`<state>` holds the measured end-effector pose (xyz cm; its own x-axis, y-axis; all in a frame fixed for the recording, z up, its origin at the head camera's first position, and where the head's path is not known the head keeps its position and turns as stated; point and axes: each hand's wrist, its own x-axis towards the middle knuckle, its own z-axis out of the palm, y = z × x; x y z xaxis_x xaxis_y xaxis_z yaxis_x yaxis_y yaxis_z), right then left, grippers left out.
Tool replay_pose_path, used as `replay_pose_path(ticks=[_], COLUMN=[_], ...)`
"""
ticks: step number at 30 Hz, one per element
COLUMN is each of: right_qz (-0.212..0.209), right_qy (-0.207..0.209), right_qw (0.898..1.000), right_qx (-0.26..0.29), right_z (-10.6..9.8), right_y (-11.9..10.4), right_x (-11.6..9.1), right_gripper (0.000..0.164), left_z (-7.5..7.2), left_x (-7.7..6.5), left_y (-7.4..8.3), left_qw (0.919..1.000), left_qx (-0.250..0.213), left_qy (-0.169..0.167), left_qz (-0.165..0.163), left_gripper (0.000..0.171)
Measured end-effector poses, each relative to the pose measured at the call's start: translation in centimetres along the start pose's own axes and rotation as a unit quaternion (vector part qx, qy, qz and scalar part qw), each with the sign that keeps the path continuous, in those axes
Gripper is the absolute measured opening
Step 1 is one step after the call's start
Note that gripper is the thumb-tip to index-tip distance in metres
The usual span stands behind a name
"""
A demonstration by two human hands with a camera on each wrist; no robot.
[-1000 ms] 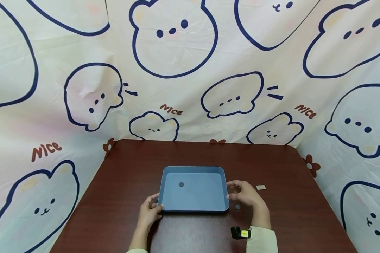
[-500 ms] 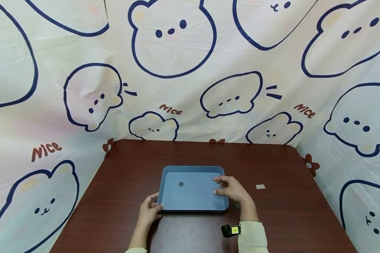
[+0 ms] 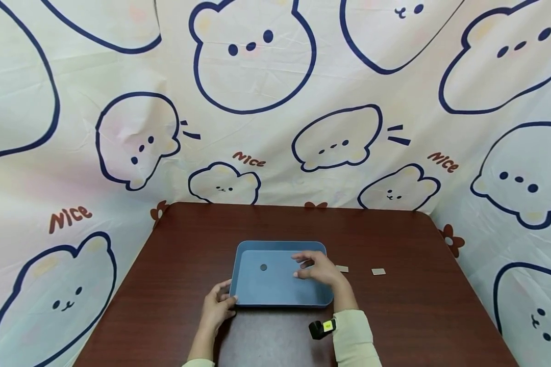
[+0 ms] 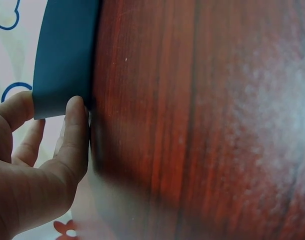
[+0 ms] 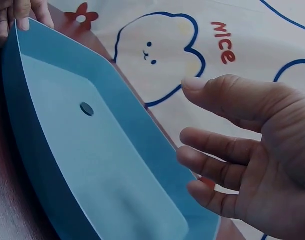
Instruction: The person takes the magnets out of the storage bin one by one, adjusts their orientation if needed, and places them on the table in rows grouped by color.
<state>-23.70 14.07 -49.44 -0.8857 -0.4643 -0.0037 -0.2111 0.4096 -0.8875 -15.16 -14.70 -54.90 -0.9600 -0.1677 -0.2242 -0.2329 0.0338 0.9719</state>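
A blue rectangular tray [image 3: 280, 300] sits on the table before me. My left hand [image 3: 218, 304] holds its near left corner. In the left wrist view, the thumb and fingers of that hand lie on either side of the end of the tray [image 4: 67, 55]. My right hand [image 3: 319, 267] hovers over the right part of the tray with its fingers spread and loosely bent. Nothing shows between those fingers in the right wrist view. A small dark round disc [image 3: 264, 267], coin-like, lies inside the tray, left of my right hand.
Two small pale rectangular pieces lie on the brown table [image 3: 418, 306] right of the tray: a nearer piece [image 3: 343, 268] beside my right wrist and a farther piece [image 3: 378, 271]. A cloth [image 3: 275, 127] with bear drawings hangs behind the table and at both sides.
My right hand has moved left from the tray's right edge to over the tray. A pale piece has come into view behind it; a small disc on the table is now hidden.
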Motion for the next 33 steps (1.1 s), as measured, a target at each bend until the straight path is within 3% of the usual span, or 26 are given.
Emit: replay_pose_path(ticks=[13,22,33], right_qz=[-0.004,0.022,0.053], right_qy=[-0.025,-0.028,-0.018], right_qw=[0.999,0.998,0.998], right_qx=[0.039,0.055,0.016], right_z=[2.8,5.0,7.4], right_y=[0.8,1.5,2.4], right_x=[3.3,5.5,6.7], right_gripper=[0.046,0.040,0.036], left_z=[-0.1,-0.1,0.0], left_x=[-0.1,0.1,0.0], left_y=[-0.1,-0.1,-0.1], left_qw=[1.0000,1.0000,0.9999], left_qx=[-0.002,0.000,-0.005], left_qy=[-0.003,-0.003,-0.006], left_qz=[-0.006,-0.004,-0.007], left_gripper=[0.048,0.050,0.050])
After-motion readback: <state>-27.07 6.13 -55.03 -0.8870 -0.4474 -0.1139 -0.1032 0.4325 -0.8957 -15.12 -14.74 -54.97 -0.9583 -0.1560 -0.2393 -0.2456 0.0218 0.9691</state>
